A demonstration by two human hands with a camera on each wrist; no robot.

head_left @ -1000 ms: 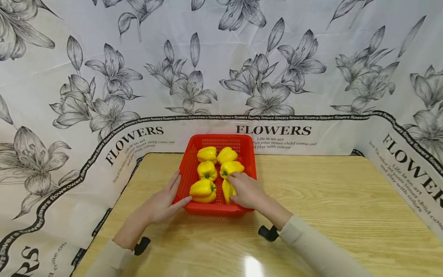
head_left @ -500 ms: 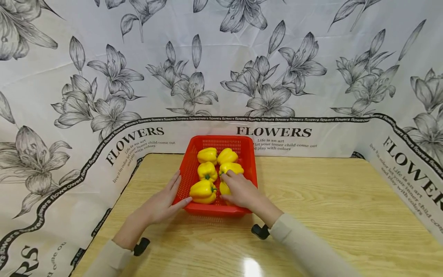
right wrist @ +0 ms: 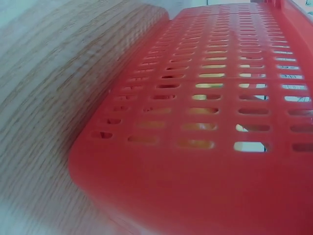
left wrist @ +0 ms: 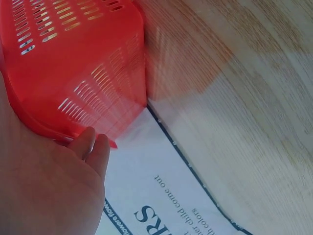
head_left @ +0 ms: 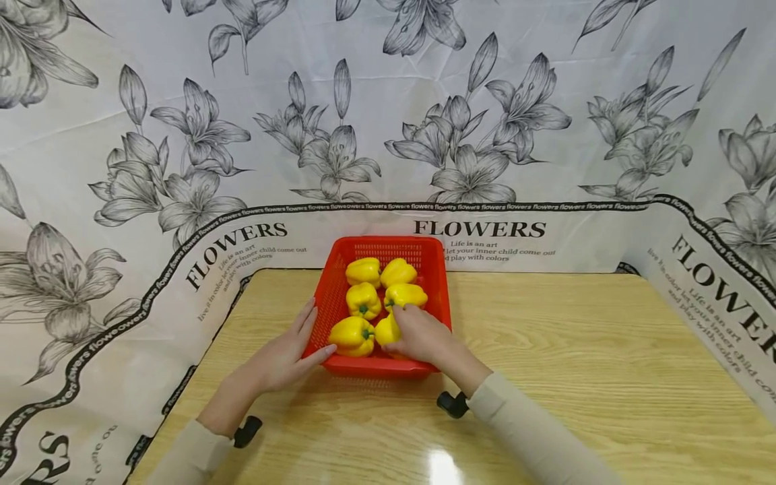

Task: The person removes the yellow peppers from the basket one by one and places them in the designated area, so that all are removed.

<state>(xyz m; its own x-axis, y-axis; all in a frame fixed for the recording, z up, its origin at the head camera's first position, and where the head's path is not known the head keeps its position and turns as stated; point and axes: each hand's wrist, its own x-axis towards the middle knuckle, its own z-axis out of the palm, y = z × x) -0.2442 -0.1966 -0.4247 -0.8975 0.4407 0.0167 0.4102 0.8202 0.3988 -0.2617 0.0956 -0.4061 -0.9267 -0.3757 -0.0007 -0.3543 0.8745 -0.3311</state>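
A red perforated plastic basket (head_left: 382, 367) holds several yellow bell peppers in two rows. My left hand (head_left: 280, 358) rests against its left side, fingers extended along the rim and thumb at the near corner. The left wrist view has two of those fingertips at the rim of the basket wall (left wrist: 88, 58). Reaching inside, my right hand (head_left: 424, 335) grips the near right bell pepper (head_left: 386, 333), which it partly covers. That pepper sits close beside the near left bell pepper (head_left: 351, 337). The right wrist view is filled by the basket's slotted outer wall (right wrist: 195, 181); the hand is hidden there.
The basket stands on a light wooden table (head_left: 545, 350) near its back edge. Behind and to the sides hangs a white cloth (head_left: 376, 162) printed with flowers and lettering. Black wrist-worn pieces show at the left wrist (head_left: 248, 431) and right wrist (head_left: 453, 405).
My right hand has shifted left with the near right bell pepper, bringing it up to the near left one, which has turned and moved slightly left. The left hand stays in place.
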